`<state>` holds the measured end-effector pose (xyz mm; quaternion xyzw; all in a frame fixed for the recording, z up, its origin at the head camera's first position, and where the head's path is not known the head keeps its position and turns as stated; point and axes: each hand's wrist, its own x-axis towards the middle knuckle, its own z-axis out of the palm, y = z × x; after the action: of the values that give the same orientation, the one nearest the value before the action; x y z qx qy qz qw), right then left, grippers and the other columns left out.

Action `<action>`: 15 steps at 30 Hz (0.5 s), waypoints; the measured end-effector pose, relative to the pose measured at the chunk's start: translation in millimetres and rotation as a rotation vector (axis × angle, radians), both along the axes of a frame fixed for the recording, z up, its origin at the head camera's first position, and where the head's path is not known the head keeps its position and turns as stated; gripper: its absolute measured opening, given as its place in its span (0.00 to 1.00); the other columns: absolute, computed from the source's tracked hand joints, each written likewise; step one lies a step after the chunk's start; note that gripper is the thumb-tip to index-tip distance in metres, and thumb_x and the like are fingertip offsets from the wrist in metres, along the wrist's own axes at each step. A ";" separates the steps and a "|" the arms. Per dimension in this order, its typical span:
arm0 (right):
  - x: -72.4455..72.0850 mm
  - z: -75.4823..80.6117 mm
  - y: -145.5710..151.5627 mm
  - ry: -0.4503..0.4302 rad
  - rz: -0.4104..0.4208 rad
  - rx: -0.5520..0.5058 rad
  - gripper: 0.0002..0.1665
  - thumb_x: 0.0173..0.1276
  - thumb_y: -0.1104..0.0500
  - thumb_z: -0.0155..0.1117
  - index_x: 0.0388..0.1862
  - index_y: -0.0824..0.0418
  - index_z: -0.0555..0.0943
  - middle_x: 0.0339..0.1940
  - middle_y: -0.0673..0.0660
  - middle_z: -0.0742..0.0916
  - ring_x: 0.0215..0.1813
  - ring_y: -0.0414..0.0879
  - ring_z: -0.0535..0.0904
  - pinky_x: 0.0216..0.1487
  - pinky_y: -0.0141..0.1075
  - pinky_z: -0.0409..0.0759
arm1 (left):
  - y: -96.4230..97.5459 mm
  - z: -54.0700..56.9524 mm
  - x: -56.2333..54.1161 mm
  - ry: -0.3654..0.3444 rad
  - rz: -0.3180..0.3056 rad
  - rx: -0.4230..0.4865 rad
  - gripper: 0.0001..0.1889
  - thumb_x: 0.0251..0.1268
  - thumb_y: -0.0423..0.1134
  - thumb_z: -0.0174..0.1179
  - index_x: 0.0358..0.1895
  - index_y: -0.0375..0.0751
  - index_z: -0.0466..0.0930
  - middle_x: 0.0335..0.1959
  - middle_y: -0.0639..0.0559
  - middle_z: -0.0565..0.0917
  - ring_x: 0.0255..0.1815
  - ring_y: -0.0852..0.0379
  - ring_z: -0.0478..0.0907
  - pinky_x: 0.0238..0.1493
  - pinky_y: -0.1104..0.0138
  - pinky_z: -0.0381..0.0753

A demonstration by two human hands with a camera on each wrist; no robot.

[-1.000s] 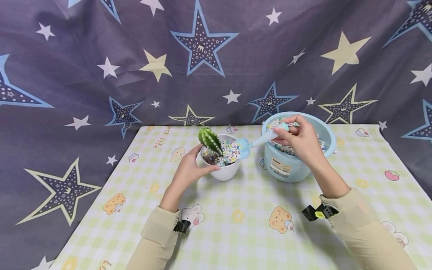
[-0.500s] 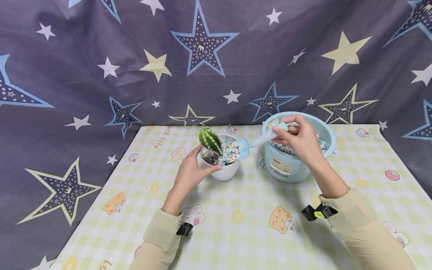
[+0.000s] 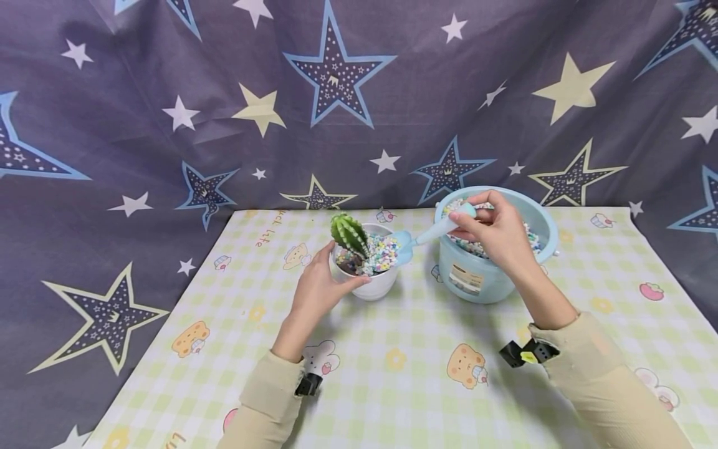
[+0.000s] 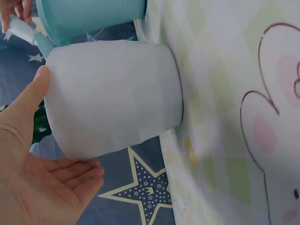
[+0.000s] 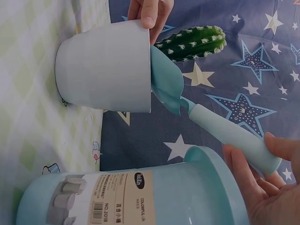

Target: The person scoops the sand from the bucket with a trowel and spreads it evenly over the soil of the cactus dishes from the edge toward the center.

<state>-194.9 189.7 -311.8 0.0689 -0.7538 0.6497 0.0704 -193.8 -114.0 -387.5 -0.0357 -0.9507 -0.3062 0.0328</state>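
Observation:
My left hand grips the rim of a white flowerpot, thumb on the near side and fingers on the left. In the pot a green cactus leans left over colourful pebbles and some dark soil. My right hand pinches the handle end of a light-blue trowel. The trowel's blade reaches over the pot's right rim, as the right wrist view shows; its tip is hidden inside. From the left wrist view, the pot's smooth outer wall fills the middle.
A light-blue bucket with a paper label stands right of the pot, under my right hand. More colourful pebbles lie in it. The checked tablecloth runs back to a dark star-patterned curtain.
My left wrist and forearm have shifted slightly right. The pot and the trowel have moved slightly left, with the blade staying at the rim.

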 end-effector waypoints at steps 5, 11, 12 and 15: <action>-0.1 0.3 -1.4 0.002 -0.001 0.004 0.13 0.71 0.61 0.65 0.46 0.59 0.70 0.27 0.37 0.89 0.32 0.37 0.89 0.42 0.34 0.88 | -12.2 0.5 -3.6 -0.011 -0.061 0.035 0.59 0.48 0.65 0.73 0.78 0.38 0.54 0.76 0.36 0.64 0.73 0.35 0.67 0.72 0.46 0.70; -0.6 2.7 -3.4 0.016 0.000 0.004 0.12 0.70 0.63 0.65 0.45 0.59 0.70 0.26 0.38 0.88 0.31 0.35 0.89 0.40 0.34 0.88 | -28.3 0.1 -14.3 -0.035 -0.169 0.085 0.59 0.49 0.64 0.73 0.79 0.38 0.54 0.78 0.39 0.62 0.77 0.38 0.62 0.76 0.47 0.65; -0.5 3.1 -3.7 0.020 0.001 0.007 0.12 0.70 0.63 0.65 0.45 0.60 0.70 0.26 0.38 0.88 0.31 0.35 0.89 0.40 0.33 0.88 | -29.6 -0.2 -16.6 -0.034 -0.182 0.090 0.59 0.49 0.64 0.73 0.79 0.38 0.54 0.78 0.39 0.62 0.77 0.38 0.62 0.76 0.47 0.65; 0.0 4.0 -4.0 0.029 0.000 0.023 0.13 0.70 0.62 0.65 0.45 0.61 0.70 0.26 0.38 0.88 0.31 0.35 0.89 0.40 0.34 0.88 | -31.8 -1.4 -23.4 -0.029 -0.212 0.104 0.58 0.49 0.62 0.74 0.78 0.36 0.54 0.78 0.38 0.62 0.75 0.37 0.64 0.75 0.48 0.66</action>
<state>-194.9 185.7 -307.8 0.0791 -0.7600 0.6400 0.0809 -217.2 -145.7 -388.8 -0.1300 -0.9248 -0.3574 -0.0118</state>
